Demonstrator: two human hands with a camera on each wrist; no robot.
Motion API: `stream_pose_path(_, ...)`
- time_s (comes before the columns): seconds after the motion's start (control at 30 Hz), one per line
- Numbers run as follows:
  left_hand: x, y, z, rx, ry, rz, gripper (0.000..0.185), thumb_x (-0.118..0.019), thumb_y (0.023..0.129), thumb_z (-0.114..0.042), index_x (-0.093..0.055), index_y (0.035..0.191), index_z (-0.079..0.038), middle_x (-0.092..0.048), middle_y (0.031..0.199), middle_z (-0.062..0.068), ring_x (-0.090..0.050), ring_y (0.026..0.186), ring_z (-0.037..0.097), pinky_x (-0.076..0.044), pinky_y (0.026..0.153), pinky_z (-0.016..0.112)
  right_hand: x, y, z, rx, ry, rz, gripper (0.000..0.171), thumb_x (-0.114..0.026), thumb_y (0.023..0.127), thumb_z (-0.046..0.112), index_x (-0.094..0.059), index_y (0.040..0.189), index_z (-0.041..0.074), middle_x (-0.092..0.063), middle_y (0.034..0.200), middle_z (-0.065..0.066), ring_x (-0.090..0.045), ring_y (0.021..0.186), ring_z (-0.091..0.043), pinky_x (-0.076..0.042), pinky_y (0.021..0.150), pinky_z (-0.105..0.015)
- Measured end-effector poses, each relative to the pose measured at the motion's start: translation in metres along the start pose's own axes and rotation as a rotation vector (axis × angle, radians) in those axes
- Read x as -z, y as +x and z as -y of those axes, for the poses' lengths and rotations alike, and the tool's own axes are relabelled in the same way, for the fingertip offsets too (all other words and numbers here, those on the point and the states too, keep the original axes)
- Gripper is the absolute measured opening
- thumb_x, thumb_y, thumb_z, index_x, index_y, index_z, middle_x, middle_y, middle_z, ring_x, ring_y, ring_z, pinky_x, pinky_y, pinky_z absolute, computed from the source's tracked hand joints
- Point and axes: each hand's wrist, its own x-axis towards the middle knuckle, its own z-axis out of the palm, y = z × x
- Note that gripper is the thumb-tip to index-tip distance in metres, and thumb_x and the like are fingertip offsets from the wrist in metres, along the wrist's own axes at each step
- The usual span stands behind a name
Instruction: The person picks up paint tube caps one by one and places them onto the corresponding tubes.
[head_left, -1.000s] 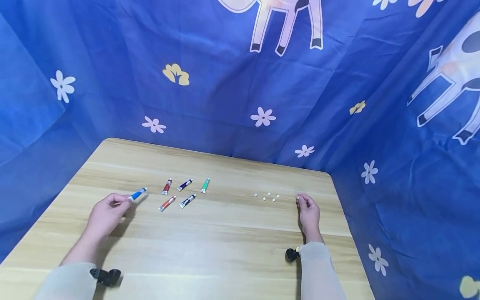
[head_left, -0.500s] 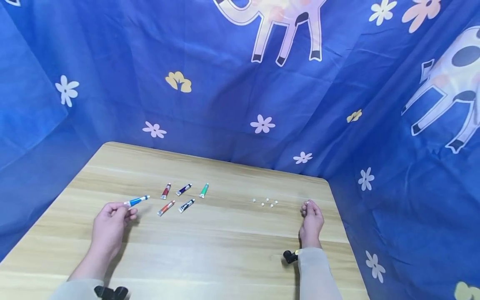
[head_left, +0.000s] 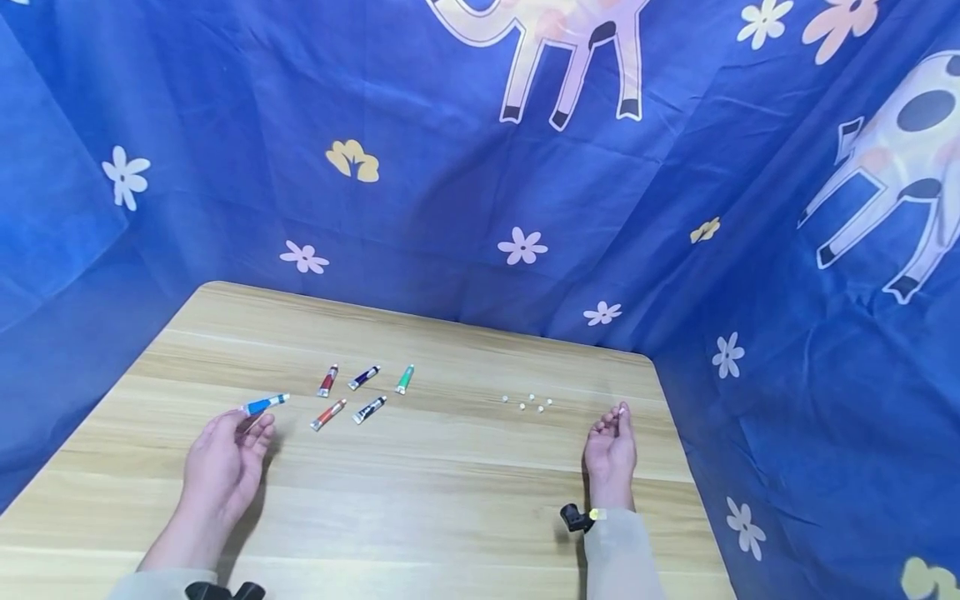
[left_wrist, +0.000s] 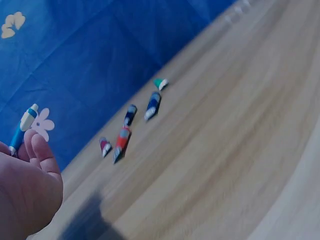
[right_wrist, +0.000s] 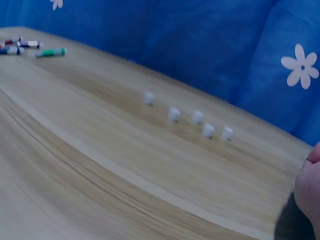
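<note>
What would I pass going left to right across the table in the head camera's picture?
Left hand holding a blue tube, a cluster of five small tubes, five white caps, right hand.

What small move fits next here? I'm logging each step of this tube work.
Probably bring the right hand, pinching a small white cap, across to the blue paint tube held in the left hand: five tubes and five caps lie apart on the table.
</note>
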Motion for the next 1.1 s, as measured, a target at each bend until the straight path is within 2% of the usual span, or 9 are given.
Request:
stream_pose_path(0.1, -0.006, -0.004, 0.000, 0.027, -0.058, 0.049, 0.016, -0.050, 0.116, -0.021, -0.046, 0.128, -0.011, -0.065, 0.110, 0.002, -0.068, 0.101, 0.012, -0.059, 0.097, 0.019, 0.000, -0.008, -0.007, -0.025, 0.073, 0.016, 0.017, -0.050, 0.115, 0.025, -0.061, 0.124, 0.016, -0.065, 0.094, 0.001, -0.059, 0.084, -0.011, -0.045, 0.079, -0.021)
stream_pose_path(0.23, -0.014, -0.007, 0.003, 0.059, -0.090, 0.110, 0.016, -0.049, 0.116, -0.020, -0.057, 0.121, -0.007, -0.069, 0.111, 0.004, -0.070, 0.103, 0.014, -0.059, 0.099, 0.019, -0.001, -0.020, -0.015, -0.056, 0.125, 0.020, 0.020, -0.050, 0.115, 0.025, -0.064, 0.123, 0.015, -0.066, 0.095, 0.000, -0.060, 0.084, -0.012, -0.048, 0.080, -0.021)
stream_pose_path(0.5, -0.032, -0.013, 0.012, 0.091, -0.056, 0.155, 0.016, -0.052, 0.115, -0.019, -0.061, 0.120, -0.008, -0.071, 0.114, 0.004, -0.073, 0.108, 0.013, -0.058, 0.105, 0.020, -0.013, -0.042, -0.030, -0.084, 0.171, 0.065, 0.023, -0.052, 0.113, 0.018, -0.060, 0.135, 0.014, -0.065, 0.099, -0.001, -0.057, 0.089, -0.013, -0.046, 0.086, -0.021)
stream_pose_path(0.7, -0.044, -0.016, 0.020, 0.076, -0.007, 0.207, 0.016, -0.053, 0.115, -0.017, -0.060, 0.123, -0.006, -0.073, 0.115, 0.005, -0.075, 0.110, 0.013, -0.057, 0.107, 0.021, -0.019, -0.055, -0.041, -0.085, 0.133, 0.081, 0.025, -0.057, 0.111, 0.013, -0.059, 0.136, 0.013, -0.067, 0.099, -0.002, -0.060, 0.088, -0.014, -0.049, 0.084, -0.022)
stream_pose_path(0.93, -0.051, -0.021, 0.028, 0.085, 0.088, 0.209, 0.018, -0.055, 0.114, -0.022, -0.057, 0.125, -0.008, -0.074, 0.117, 0.002, -0.073, 0.110, 0.009, -0.057, 0.107, 0.019, -0.031, -0.069, -0.053, -0.093, 0.064, 0.131, 0.012, -0.064, 0.108, 0.013, -0.068, 0.118, 0.008, -0.070, 0.094, -0.003, -0.065, 0.084, -0.013, -0.054, 0.081, -0.022)
stream_pose_path(1.1, -0.057, -0.023, 0.040, 0.093, 0.091, 0.203, 0.016, -0.055, 0.115, -0.020, -0.057, 0.123, -0.007, -0.077, 0.117, 0.002, -0.076, 0.108, 0.009, -0.058, 0.105, 0.020, -0.034, -0.075, -0.063, -0.084, -0.040, 0.172, 0.010, -0.062, 0.109, 0.012, -0.070, 0.107, 0.008, -0.073, 0.091, -0.003, -0.067, 0.081, -0.012, -0.056, 0.078, -0.022)
